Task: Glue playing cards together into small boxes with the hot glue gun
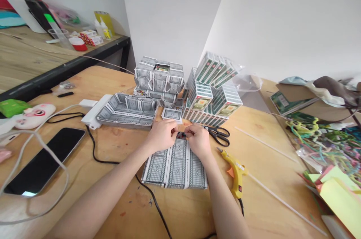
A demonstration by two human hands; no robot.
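Note:
A flat panel of patterned playing cards [177, 167] lies on the wooden table in front of me. At its far edge, my left hand [163, 135] and my right hand [198, 139] pinch a small dark piece [182, 135] between them, one at each end. The fingers of both hands are closed on it. Just beyond my hands sits a small stack of cards [172, 114]. Black scissors [218, 133] lie right of my right hand, and a yellow glue gun [235, 173] rests nearer, beside my right forearm.
An open card tray [126, 110] and a boxy card structure [159, 77] stand behind my left hand. Stacked card boxes [208, 96] rise at the back. A phone [46, 160] and cables lie left; pipe cleaners [327, 145] and paper lie right.

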